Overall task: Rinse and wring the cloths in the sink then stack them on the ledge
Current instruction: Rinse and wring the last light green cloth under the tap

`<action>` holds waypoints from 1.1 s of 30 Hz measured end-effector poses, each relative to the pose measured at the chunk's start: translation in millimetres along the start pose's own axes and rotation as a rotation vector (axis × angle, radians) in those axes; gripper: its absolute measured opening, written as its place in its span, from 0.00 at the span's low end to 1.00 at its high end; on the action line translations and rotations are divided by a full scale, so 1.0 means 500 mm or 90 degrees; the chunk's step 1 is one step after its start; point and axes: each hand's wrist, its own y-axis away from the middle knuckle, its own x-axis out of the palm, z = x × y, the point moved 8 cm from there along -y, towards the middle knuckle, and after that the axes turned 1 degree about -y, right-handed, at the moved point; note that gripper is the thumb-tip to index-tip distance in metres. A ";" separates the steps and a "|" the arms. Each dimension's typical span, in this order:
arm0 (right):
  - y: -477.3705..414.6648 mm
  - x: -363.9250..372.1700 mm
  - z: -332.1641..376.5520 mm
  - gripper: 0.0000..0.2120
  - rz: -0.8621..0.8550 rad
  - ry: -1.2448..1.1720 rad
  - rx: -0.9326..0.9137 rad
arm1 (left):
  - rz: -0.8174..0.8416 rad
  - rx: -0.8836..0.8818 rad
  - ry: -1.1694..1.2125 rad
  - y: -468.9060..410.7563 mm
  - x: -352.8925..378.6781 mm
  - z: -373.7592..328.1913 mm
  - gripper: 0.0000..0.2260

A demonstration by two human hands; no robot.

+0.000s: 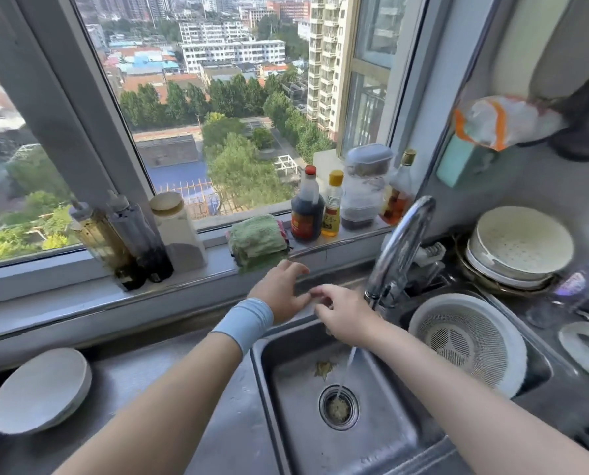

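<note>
A steel worktop runs under a wide window that looks down on trees and apartment blocks. A steel sink is set into it. The tap arches over the sink's far right corner, and a thin stream of water falls to the drain, with a yellowish scrap lying just beside it. The cloths, green on top, sit folded in a stack on the window ledge, left of a dark sauce bottle, a yellow-capped bottle and stacked plastic tubs. Farther left on the ledge stand a lidded jar and two dispensers. The left hand, with a pale blue wristband, hovers over the sink's far rim just below the cloths, its grip slack, fingers spread and holding nothing. The right hand hangs beside it under the tap, its grip likewise loose and empty. A white colander fills the right basin, stacked bowls sit beyond it, and a pale plate rests on the near left worktop.
</note>
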 end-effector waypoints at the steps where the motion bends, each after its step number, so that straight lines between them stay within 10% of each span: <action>1: 0.026 -0.002 -0.029 0.13 0.009 0.004 0.014 | 0.025 0.008 0.000 0.005 0.018 -0.012 0.26; 13: 0.015 -0.111 -0.312 0.17 -0.070 0.127 0.216 | 0.178 -0.048 0.017 -0.102 0.184 -0.092 0.16; 23: -0.145 -0.139 -0.380 0.14 -0.136 0.096 0.149 | 0.328 -0.067 0.058 -0.413 0.517 0.050 0.15; 33: -0.213 -0.170 -0.435 0.10 -0.160 0.023 0.157 | 0.248 -0.079 0.245 -0.371 0.357 -0.133 0.10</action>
